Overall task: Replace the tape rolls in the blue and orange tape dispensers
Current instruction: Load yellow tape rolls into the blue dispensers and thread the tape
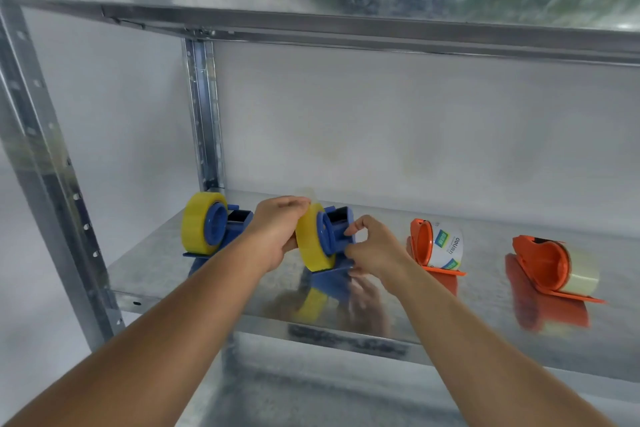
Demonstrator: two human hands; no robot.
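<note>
Gripping the yellow tape roll point(311, 243) seated in the second blue plastic dispenser point(337, 218), the left hand point(277, 232) steadies it while the right hand point(375, 248) pinches that dispenser's front on the galvanised metal shelf point(485, 319); two orange dispensers point(424, 243) hold clear rolls.

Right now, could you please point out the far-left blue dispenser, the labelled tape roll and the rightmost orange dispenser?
Far-left blue dispenser point(217, 227): head view, its hub.
Labelled tape roll point(447, 245): head view, its printed wrapper.
Rightmost orange dispenser point(543, 258): head view, its side shell.
</note>
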